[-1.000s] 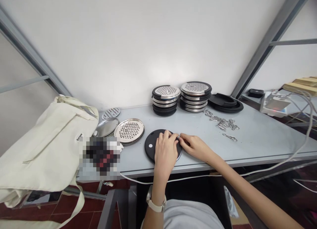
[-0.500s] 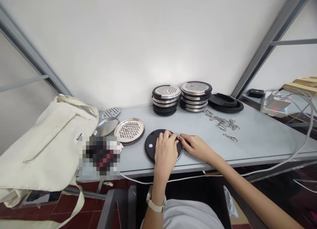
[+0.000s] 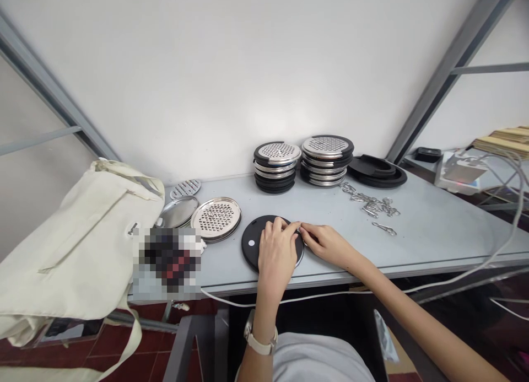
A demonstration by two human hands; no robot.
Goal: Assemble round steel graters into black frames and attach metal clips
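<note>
A flat round black disc (image 3: 250, 256) with a white dot and a slim silvery edge at its lower right lies near the table's front edge. My left hand (image 3: 276, 247) rests on top and holds it down, fingers curved over it and the index finger reaching to its right rim. At that rim my right hand (image 3: 324, 243) is closed in a pinch, its fingertips meeting the left index finger. What is between those fingertips is too small and covered to name. Right of the hands lies a single metal snap hook (image 3: 384, 229), with a loose pile of snap hooks (image 3: 372, 204) behind it.
Two stacks of round graters, a left stack (image 3: 276, 167) and a right stack (image 3: 328, 160), stand by the wall. Black round trays (image 3: 377, 172) lie beside them. Left are a metal grater plate (image 3: 217, 219), a metal disc (image 3: 179, 212) and a cream bag (image 3: 74, 249). A white cable (image 3: 355, 295) hangs along the front.
Both hands stay at the disc's right rim, with only a very slight shift of the fingertips. Nothing else has visibly moved.
</note>
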